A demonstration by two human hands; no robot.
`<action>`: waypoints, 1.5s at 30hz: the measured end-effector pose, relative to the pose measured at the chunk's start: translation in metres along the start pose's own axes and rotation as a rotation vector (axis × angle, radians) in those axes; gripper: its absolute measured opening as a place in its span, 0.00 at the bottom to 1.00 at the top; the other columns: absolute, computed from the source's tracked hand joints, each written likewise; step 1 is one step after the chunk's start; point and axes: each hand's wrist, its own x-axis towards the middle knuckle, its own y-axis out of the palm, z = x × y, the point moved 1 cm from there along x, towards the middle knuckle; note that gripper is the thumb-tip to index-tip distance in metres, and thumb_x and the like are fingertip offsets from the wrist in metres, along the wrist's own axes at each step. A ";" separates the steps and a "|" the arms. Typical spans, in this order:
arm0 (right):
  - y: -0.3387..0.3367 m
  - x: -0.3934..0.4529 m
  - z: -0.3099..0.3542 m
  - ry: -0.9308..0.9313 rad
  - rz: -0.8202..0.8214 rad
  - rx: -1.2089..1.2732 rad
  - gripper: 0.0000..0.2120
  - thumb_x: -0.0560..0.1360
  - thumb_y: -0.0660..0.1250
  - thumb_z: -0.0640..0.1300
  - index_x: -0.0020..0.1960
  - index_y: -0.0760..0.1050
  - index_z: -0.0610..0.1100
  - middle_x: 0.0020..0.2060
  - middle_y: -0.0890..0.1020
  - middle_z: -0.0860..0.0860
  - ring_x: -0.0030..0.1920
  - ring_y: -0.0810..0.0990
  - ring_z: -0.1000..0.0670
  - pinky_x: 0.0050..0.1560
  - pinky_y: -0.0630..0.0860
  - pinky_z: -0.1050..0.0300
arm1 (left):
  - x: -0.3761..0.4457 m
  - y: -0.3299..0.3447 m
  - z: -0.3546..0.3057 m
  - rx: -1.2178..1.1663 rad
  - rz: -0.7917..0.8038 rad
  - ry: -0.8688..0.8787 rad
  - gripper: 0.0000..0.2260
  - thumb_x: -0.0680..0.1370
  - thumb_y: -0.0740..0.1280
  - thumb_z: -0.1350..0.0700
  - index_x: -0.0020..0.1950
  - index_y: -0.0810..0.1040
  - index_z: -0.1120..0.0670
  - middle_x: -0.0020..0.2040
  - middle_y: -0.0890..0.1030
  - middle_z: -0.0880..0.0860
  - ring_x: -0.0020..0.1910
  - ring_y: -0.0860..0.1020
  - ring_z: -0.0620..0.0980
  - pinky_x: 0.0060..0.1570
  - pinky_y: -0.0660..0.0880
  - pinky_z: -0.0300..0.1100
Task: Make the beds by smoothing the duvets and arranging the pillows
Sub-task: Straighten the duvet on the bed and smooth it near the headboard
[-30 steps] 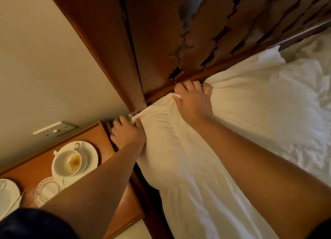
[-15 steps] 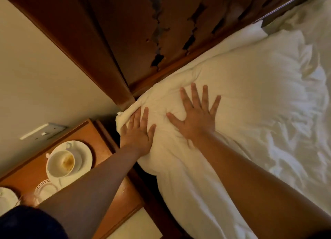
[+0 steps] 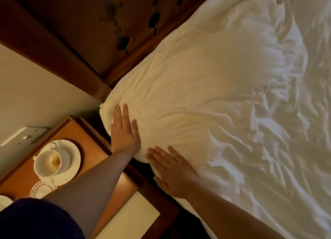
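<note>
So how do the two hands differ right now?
The left hand lies flat on the pillow near its corner, fingers pointing toward the headboard. The right hand sits lower, at the pillow's near edge, fingers angled toward the left hand. Both are open, palms down, on white fabric.

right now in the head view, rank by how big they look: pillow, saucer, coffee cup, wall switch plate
1. pillow, by far the largest.
2. saucer.
3. coffee cup and wall switch plate look alike in size, and the plate is seen at a slant, so I won't rank them.
</note>
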 end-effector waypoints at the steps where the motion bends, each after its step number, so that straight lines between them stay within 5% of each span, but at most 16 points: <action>1: 0.004 -0.012 0.007 -0.022 0.028 0.088 0.31 0.86 0.49 0.58 0.85 0.54 0.45 0.85 0.51 0.49 0.84 0.43 0.51 0.82 0.40 0.44 | 0.004 0.000 -0.001 -0.030 0.000 -0.060 0.26 0.86 0.44 0.40 0.84 0.42 0.41 0.85 0.43 0.45 0.83 0.44 0.47 0.81 0.50 0.55; 3: -0.002 -0.033 0.014 -0.007 -0.004 0.326 0.25 0.87 0.52 0.57 0.80 0.68 0.49 0.81 0.66 0.51 0.83 0.56 0.54 0.83 0.45 0.47 | 0.010 -0.005 -0.015 -0.098 -0.031 -0.194 0.27 0.85 0.43 0.39 0.84 0.44 0.43 0.84 0.51 0.48 0.82 0.55 0.55 0.80 0.57 0.56; 6: -0.028 -0.061 -0.001 0.104 -0.363 0.453 0.17 0.84 0.64 0.48 0.71 0.78 0.46 0.70 0.79 0.48 0.74 0.74 0.48 0.76 0.67 0.44 | 0.003 -0.024 -0.056 -0.151 -0.149 -0.333 0.27 0.85 0.50 0.42 0.83 0.52 0.48 0.83 0.56 0.52 0.79 0.62 0.59 0.79 0.56 0.61; 10: -0.068 -0.075 -0.069 0.447 -0.712 0.283 0.22 0.82 0.65 0.50 0.74 0.75 0.43 0.75 0.73 0.43 0.79 0.67 0.41 0.77 0.63 0.34 | -0.019 -0.030 -0.137 0.138 -0.201 0.206 0.32 0.83 0.54 0.39 0.84 0.51 0.48 0.85 0.49 0.52 0.83 0.46 0.58 0.76 0.37 0.66; 13: -0.079 -0.060 -0.127 0.835 -0.814 0.368 0.33 0.82 0.63 0.59 0.82 0.63 0.45 0.83 0.59 0.42 0.83 0.54 0.40 0.80 0.56 0.35 | -0.024 0.001 -0.183 0.428 -0.062 0.640 0.31 0.84 0.53 0.38 0.85 0.47 0.44 0.85 0.45 0.53 0.83 0.42 0.60 0.77 0.38 0.68; 16: -0.066 -0.027 -0.139 0.994 -0.709 0.422 0.39 0.82 0.55 0.64 0.86 0.48 0.48 0.85 0.46 0.42 0.84 0.42 0.40 0.80 0.50 0.33 | -0.009 0.024 -0.195 0.541 0.044 0.761 0.30 0.84 0.52 0.38 0.84 0.47 0.43 0.85 0.45 0.51 0.83 0.42 0.59 0.78 0.43 0.66; 20: -0.046 -0.006 -0.102 0.843 -0.461 0.350 0.33 0.84 0.48 0.64 0.85 0.43 0.56 0.84 0.38 0.47 0.83 0.34 0.41 0.81 0.39 0.34 | 0.023 0.018 -0.164 0.669 0.042 0.423 0.31 0.83 0.43 0.33 0.84 0.41 0.42 0.85 0.41 0.48 0.82 0.37 0.57 0.76 0.35 0.67; 23: -0.072 -0.022 -0.119 0.751 -0.447 0.305 0.26 0.83 0.48 0.64 0.79 0.66 0.60 0.80 0.65 0.50 0.80 0.61 0.41 0.79 0.56 0.40 | 0.036 -0.006 -0.178 0.764 0.079 0.130 0.30 0.82 0.44 0.36 0.81 0.61 0.45 0.83 0.56 0.52 0.82 0.44 0.64 0.70 0.33 0.76; 25: -0.115 -0.030 -0.152 0.732 -0.589 0.305 0.22 0.83 0.52 0.63 0.54 0.81 0.54 0.51 0.83 0.55 0.57 0.82 0.43 0.57 0.73 0.47 | 0.051 -0.026 -0.210 0.750 0.110 0.084 0.25 0.80 0.50 0.39 0.66 0.78 0.48 0.72 0.74 0.56 0.78 0.60 0.66 0.71 0.41 0.78; 26: -0.140 -0.031 -0.172 0.758 -0.655 0.308 0.20 0.83 0.54 0.61 0.45 0.78 0.53 0.38 0.80 0.57 0.46 0.83 0.44 0.47 0.73 0.51 | 0.060 -0.036 -0.224 0.698 0.092 0.090 0.24 0.80 0.53 0.39 0.66 0.77 0.50 0.70 0.75 0.57 0.75 0.64 0.65 0.73 0.46 0.76; 28: -0.190 -0.026 -0.215 0.883 -0.726 0.347 0.16 0.82 0.60 0.60 0.43 0.76 0.51 0.31 0.76 0.58 0.37 0.82 0.47 0.40 0.71 0.56 | 0.080 -0.052 -0.247 0.537 0.018 0.158 0.24 0.80 0.60 0.41 0.72 0.71 0.51 0.71 0.72 0.57 0.72 0.67 0.65 0.72 0.58 0.69; 32: -0.273 0.000 -0.288 1.108 -0.730 0.516 0.15 0.81 0.65 0.60 0.57 0.78 0.50 0.42 0.80 0.55 0.37 0.78 0.54 0.37 0.72 0.60 | 0.119 -0.074 -0.283 0.278 -0.050 0.278 0.27 0.77 0.67 0.40 0.70 0.70 0.53 0.68 0.73 0.57 0.67 0.71 0.62 0.63 0.68 0.58; 38: -0.336 0.044 -0.360 1.072 -0.598 0.281 0.20 0.82 0.63 0.60 0.63 0.79 0.45 0.53 0.82 0.48 0.54 0.82 0.43 0.53 0.80 0.51 | 0.173 -0.073 -0.307 0.047 0.312 0.189 0.40 0.72 0.74 0.36 0.76 0.67 0.55 0.73 0.73 0.56 0.69 0.74 0.57 0.65 0.74 0.52; 41: -0.354 0.066 -0.388 1.021 -0.509 0.211 0.19 0.80 0.69 0.52 0.68 0.76 0.46 0.61 0.79 0.45 0.59 0.81 0.41 0.56 0.81 0.48 | 0.187 -0.060 -0.309 0.055 0.315 0.181 0.38 0.73 0.69 0.33 0.75 0.69 0.54 0.74 0.72 0.55 0.71 0.72 0.55 0.69 0.70 0.48; 43: -0.354 0.080 -0.406 0.949 -0.309 0.229 0.28 0.78 0.71 0.44 0.76 0.68 0.50 0.71 0.71 0.45 0.63 0.78 0.38 0.53 0.82 0.48 | 0.196 -0.050 -0.310 0.120 0.321 0.171 0.36 0.76 0.67 0.32 0.75 0.69 0.54 0.74 0.72 0.56 0.72 0.71 0.57 0.69 0.68 0.46; 45: -0.336 0.088 -0.422 0.878 -0.029 0.327 0.37 0.77 0.71 0.40 0.81 0.60 0.57 0.71 0.67 0.46 0.56 0.80 0.39 0.39 0.84 0.52 | 0.201 -0.044 -0.307 0.144 0.369 0.116 0.38 0.74 0.72 0.33 0.77 0.69 0.53 0.72 0.75 0.55 0.70 0.74 0.58 0.64 0.70 0.44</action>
